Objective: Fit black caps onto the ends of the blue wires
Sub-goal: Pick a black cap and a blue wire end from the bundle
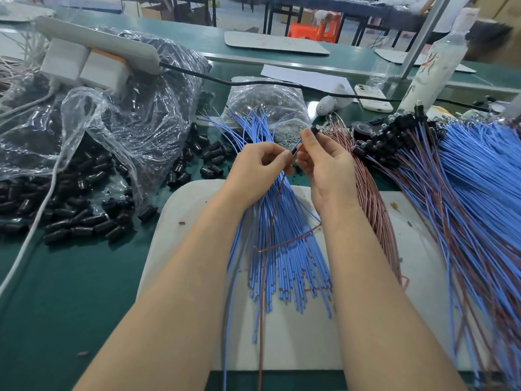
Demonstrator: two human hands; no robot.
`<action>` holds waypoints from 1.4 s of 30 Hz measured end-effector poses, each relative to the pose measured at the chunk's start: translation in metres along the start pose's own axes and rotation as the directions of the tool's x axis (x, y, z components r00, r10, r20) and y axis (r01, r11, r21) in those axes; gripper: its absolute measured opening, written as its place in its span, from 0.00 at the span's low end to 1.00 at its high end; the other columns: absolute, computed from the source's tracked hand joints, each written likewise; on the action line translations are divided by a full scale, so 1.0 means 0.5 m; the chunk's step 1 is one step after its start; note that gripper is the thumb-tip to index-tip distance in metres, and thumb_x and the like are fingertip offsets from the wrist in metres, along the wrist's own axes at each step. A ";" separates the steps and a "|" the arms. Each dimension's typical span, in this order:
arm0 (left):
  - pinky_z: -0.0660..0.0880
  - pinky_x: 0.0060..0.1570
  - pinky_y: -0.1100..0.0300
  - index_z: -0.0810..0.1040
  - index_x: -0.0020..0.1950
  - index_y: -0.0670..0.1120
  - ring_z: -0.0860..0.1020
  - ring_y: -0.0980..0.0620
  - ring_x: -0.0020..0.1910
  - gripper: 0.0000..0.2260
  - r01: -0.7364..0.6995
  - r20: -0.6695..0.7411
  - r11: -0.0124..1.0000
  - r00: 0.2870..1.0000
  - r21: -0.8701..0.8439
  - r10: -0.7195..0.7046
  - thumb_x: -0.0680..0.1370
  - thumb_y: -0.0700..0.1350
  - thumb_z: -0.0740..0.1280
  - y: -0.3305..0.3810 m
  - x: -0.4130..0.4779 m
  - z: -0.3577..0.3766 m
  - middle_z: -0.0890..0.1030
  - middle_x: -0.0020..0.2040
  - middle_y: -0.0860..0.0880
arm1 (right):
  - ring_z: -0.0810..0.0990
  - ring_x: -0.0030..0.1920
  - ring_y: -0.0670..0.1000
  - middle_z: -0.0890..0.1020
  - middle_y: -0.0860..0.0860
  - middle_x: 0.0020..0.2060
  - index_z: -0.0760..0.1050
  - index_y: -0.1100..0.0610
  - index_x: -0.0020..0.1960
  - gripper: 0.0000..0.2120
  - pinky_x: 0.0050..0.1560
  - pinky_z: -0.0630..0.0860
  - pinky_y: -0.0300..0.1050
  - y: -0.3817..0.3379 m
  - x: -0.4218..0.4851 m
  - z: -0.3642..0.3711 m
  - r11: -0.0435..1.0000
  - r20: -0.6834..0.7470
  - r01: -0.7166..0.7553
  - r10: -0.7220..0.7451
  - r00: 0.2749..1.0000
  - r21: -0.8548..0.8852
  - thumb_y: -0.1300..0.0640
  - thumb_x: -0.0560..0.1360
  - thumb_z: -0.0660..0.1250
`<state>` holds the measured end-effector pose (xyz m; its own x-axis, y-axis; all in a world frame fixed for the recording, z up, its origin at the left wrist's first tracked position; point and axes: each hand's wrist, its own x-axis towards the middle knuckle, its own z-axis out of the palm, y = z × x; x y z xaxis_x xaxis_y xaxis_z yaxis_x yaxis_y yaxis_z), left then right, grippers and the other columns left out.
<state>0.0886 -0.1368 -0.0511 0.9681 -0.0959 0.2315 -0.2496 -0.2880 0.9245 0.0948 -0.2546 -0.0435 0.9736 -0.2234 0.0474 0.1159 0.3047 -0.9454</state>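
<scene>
Pinching a thin blue wire (298, 143), left hand (260, 166) meets right hand (324, 162) gripping a cylindrical black cap (314, 130).

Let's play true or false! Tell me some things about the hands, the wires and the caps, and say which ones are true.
1. The right hand pinches a black cap. True.
2. The loose black caps lie right of the hands. False: they lie to the left, on the green table.
3. The blue wires lie on a white board. True.
4. The phone is black. False: it is white.
</scene>
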 end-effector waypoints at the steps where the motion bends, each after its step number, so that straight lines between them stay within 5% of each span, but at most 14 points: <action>1: 0.74 0.44 0.70 0.82 0.46 0.43 0.81 0.59 0.40 0.08 0.001 -0.001 0.999 1.000 -0.036 -0.001 0.79 0.45 0.65 0.002 0.000 0.000 0.84 0.41 0.48 | 0.75 0.29 0.43 0.78 0.48 0.29 0.76 0.58 0.44 0.03 0.34 0.75 0.35 0.000 0.000 0.002 1.000 0.024 -0.011 0.011 1.000 0.002 0.61 0.76 0.68; 6: 0.76 0.52 0.60 0.80 0.49 0.36 0.83 0.47 0.46 0.09 0.022 -0.022 0.989 0.999 -0.148 -0.026 0.79 0.42 0.66 0.008 0.002 0.001 0.84 0.44 0.42 | 0.78 0.29 0.42 0.79 0.45 0.26 0.76 0.59 0.43 0.03 0.35 0.78 0.36 0.006 -0.005 0.012 0.999 0.112 -0.041 0.039 0.993 0.011 0.63 0.76 0.68; 12: 0.69 0.34 0.72 0.79 0.43 0.42 0.73 0.61 0.31 0.06 0.062 0.001 0.991 0.998 -0.118 -0.063 0.78 0.43 0.67 0.009 0.000 -0.001 0.79 0.33 0.52 | 0.77 0.29 0.44 0.80 0.46 0.27 0.76 0.58 0.42 0.04 0.37 0.76 0.39 0.009 0.000 0.005 1.000 0.089 -0.023 0.024 0.996 -0.016 0.61 0.74 0.70; 23: 0.67 0.31 0.72 0.77 0.37 0.47 0.70 0.62 0.27 0.09 0.077 0.046 0.996 0.996 -0.053 -0.075 0.77 0.44 0.68 0.010 -0.002 -0.011 0.79 0.30 0.54 | 0.74 0.31 0.43 0.76 0.49 0.31 0.77 0.57 0.40 0.05 0.35 0.73 0.34 -0.001 0.003 -0.002 0.997 0.003 -0.025 0.025 1.000 0.076 0.62 0.74 0.70; 29: 0.70 0.39 0.62 0.77 0.38 0.46 0.73 0.52 0.35 0.08 0.066 0.083 0.997 0.995 -0.043 -0.062 0.77 0.44 0.68 0.011 -0.002 -0.018 0.78 0.30 0.53 | 0.74 0.31 0.43 0.77 0.47 0.29 0.77 0.56 0.38 0.06 0.35 0.74 0.33 -0.001 0.000 -0.005 0.992 -0.022 -0.030 0.033 0.999 0.123 0.62 0.74 0.70; 33: 0.71 0.36 0.67 0.77 0.38 0.47 0.74 0.58 0.31 0.08 0.063 0.053 0.998 0.997 0.011 -0.064 0.77 0.45 0.68 0.000 0.002 -0.016 0.79 0.31 0.54 | 0.74 0.31 0.42 0.77 0.44 0.29 0.77 0.54 0.40 0.05 0.37 0.73 0.35 0.002 0.002 -0.009 0.992 -0.035 0.068 -0.072 0.997 -0.110 0.59 0.74 0.71; 36: 0.71 0.40 0.62 0.79 0.41 0.47 0.74 0.57 0.34 0.05 0.007 -0.054 0.973 0.999 0.231 0.006 0.76 0.46 0.68 -0.013 0.008 -0.003 0.81 0.36 0.51 | 0.74 0.33 0.41 0.77 0.44 0.31 0.77 0.54 0.42 0.04 0.40 0.73 0.39 0.008 -0.001 -0.005 0.898 0.011 0.215 -0.229 0.973 -0.383 0.57 0.74 0.71; 42: 0.67 0.37 0.70 0.80 0.51 0.45 0.73 0.61 0.36 0.07 -0.057 -0.070 0.980 0.995 0.188 0.071 0.77 0.47 0.67 -0.005 0.011 0.004 0.81 0.43 0.52 | 0.79 0.41 0.49 0.81 0.50 0.37 0.79 0.57 0.48 0.05 0.51 0.78 0.51 0.012 -0.008 0.009 0.855 0.083 0.270 -0.260 0.962 -0.442 0.57 0.74 0.71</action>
<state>0.0944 -0.1385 -0.0526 0.9469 -0.0490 0.3177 -0.3042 -0.4563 0.8362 0.0924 -0.2475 -0.0480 0.9227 -0.2176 0.3183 0.2745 -0.2090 -0.9386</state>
